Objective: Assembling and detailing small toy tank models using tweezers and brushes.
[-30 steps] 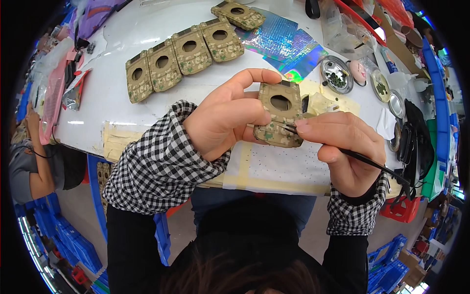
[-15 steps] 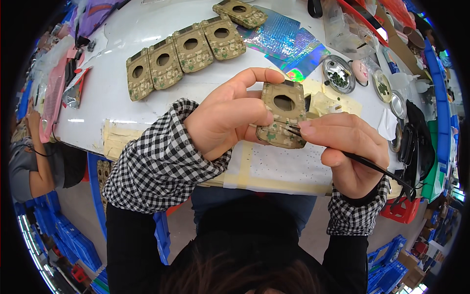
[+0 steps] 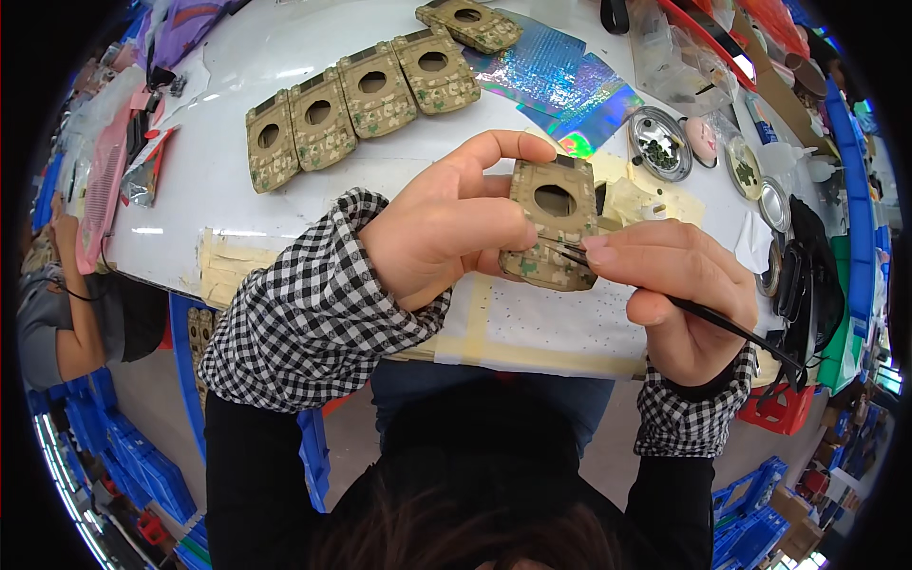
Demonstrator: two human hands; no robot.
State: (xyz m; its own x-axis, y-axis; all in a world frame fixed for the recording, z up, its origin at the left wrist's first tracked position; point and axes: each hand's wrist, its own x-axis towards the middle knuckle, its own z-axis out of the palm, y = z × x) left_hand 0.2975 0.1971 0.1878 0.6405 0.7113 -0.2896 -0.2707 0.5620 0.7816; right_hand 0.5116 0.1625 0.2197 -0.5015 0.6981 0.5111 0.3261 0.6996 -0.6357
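Observation:
My left hand [image 3: 442, 223] grips a camouflage-painted model tank hull [image 3: 572, 226] by its left side, thumb on top and index finger at its far end. The hull has a round hole in its upper face. In my right hand [image 3: 679, 285] is a pair of dark tweezers [image 3: 727, 324], its tips resting on or just above the hull's near part. Whether the tips pinch a small part is too fine to tell. Several matching tank hulls [image 3: 373, 90] stand in a slanted row on the table, with one more tank hull [image 3: 483, 27] beyond them.
White paper dotted with tiny specks [image 3: 546, 328] lies under my hands. To the right are a round metal dish [image 3: 673, 169] of small dark green parts and other tins. Shiny holographic sheets [image 3: 570, 81] lie ahead. A pink comb [image 3: 100, 204] is at left, near another person's arm [image 3: 81, 323].
Both hands, the hull and the tweezers have barely shifted. The grip on each is the same.

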